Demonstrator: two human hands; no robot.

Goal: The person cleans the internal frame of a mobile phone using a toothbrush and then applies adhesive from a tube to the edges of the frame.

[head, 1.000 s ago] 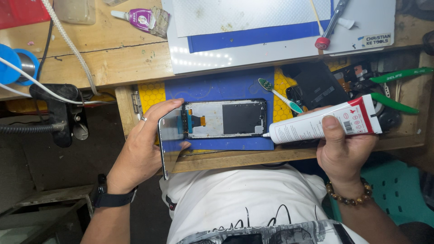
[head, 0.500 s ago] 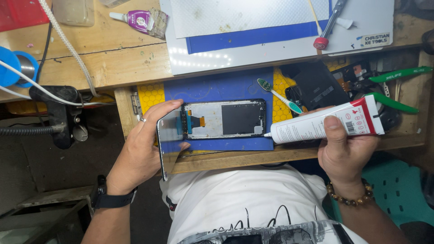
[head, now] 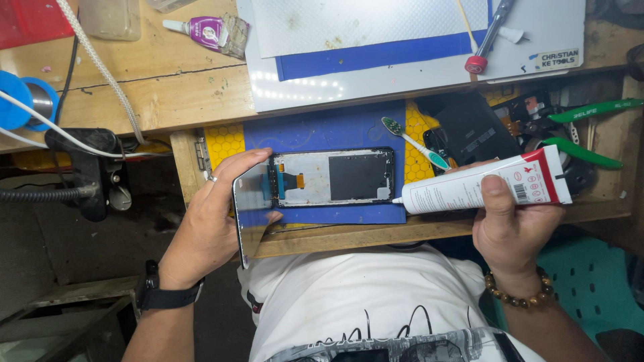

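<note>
Nearest the camera, the person's white shirt (head: 349, 302) filled the lower centre. The left hand (head: 208, 221), with a ring on one finger and a black watch (head: 164, 291) at the wrist, was curled around the left end of a phone frame (head: 332, 177): fingers lay over its upper edge, the thumb pressed from below, and a thin reflective panel (head: 247, 214) stood tilted in the same grasp. The right hand (head: 513, 228), a beaded bracelet (head: 520, 291) on its wrist, was closed around a white glue tube (head: 486, 186) with a red end, thumb on top; the tube's nozzle touched the frame's right edge.

The frame lay lengthwise on a blue work mat (head: 322, 131) set on a lower wooden shelf (head: 376, 234), with yellow honeycomb padding (head: 225, 141) at the mat's left side. Beside the frame lay one green-and-white toothbrush (head: 416, 144), one black phone back (head: 469, 131) and one pair of green-handled pliers (head: 583, 134).

Farther off, the upper wooden bench (head: 154, 87) carried one grey-white mat (head: 416, 60), one small purple glue bottle (head: 204, 30), one red-capped tool (head: 486, 33), one blue spool (head: 20, 100) and one braided cord (head: 100, 67). A teal chair (head: 590, 288) showed at lower right.
</note>
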